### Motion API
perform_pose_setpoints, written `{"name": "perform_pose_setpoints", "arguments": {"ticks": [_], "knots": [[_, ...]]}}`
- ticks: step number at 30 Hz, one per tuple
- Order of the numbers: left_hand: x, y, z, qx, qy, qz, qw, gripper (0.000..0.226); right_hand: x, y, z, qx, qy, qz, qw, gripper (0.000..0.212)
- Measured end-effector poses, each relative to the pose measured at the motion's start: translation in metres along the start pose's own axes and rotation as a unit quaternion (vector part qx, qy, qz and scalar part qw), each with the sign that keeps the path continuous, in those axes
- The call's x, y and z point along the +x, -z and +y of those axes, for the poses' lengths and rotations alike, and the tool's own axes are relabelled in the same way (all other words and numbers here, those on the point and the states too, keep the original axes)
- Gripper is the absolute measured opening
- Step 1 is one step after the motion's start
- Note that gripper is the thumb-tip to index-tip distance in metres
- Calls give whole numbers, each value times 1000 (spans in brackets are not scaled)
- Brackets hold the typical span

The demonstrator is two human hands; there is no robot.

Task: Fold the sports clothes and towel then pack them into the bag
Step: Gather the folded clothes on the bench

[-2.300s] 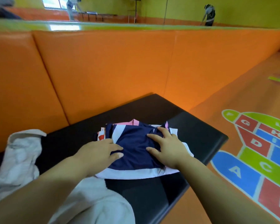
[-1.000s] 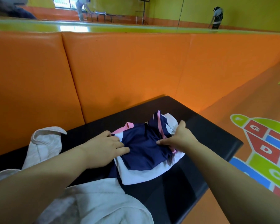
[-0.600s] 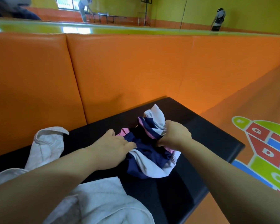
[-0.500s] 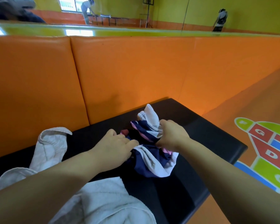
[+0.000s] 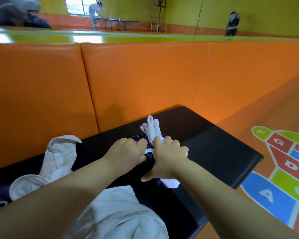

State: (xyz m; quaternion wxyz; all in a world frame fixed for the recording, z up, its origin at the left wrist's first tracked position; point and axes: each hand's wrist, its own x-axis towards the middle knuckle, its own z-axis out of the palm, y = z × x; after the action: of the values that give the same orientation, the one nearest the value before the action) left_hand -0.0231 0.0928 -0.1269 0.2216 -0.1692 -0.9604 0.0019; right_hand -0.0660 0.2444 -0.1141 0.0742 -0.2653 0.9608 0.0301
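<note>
Black bench (image 5: pixel 214 152) against an orange padded wall (image 5: pixel 145 80); take the bench as landmark.

Near the bench's middle: a navy-and-white garment (image 5: pixel 151 130), bunched, not flat. A white part stands up at its far side, towards the wall; a navy and white edge spills out on the near side.

Left hand (image 5: pixel 128 150) on the garment's left part, fingers curled closed into the navy cloth. Right hand (image 5: pixel 169 156) on the right part, fingers bent over the cloth and thumb out below, gripping it. The two hands are almost touching, the cloth pinched between them. Both forearms reach in from the near edge of the bench.

White towel (image 5: pixel 62 156) lies crumpled on the bench's left end, one corner turned up near the wall, the rest running towards the near edge under the left forearm.

Off the bench's right end: orange floor with a coloured letter grid (image 5: pixel 283 169).
</note>
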Motion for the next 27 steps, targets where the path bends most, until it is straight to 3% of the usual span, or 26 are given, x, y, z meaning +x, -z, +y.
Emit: {"name": "perform_pose_setpoints", "arguments": {"ticks": [2, 5, 10, 15, 20, 25, 27], "knots": [[-1, 5, 2, -10, 4, -42, 999, 46, 3, -8, -1, -21, 0, 23, 999, 92], [-2, 16, 1, -25, 38, -74, 996, 27, 1, -12, 1, -22, 18, 46, 999, 77], [-27, 37, -7, 19, -3, -58, 998, 25, -12, -6, 5, -16, 54, 75, 996, 62], [-61, 70, -18, 49, 11, -50, 997, 36, -32, 3, 14, -13, 59, 64, 996, 62], [-82, 89, -9, 0, 37, -48, 998, 41, -64, 10, 22, 48, 11, 35, 998, 66], [-97, 94, 15, -34, 41, -68, 996, 40, -87, 5, 27, 94, -28, -12, 995, 87], [-99, 93, 22, -34, 37, -76, 996, 41, -89, 5, 29, 97, -44, -44, 993, 78]]}}
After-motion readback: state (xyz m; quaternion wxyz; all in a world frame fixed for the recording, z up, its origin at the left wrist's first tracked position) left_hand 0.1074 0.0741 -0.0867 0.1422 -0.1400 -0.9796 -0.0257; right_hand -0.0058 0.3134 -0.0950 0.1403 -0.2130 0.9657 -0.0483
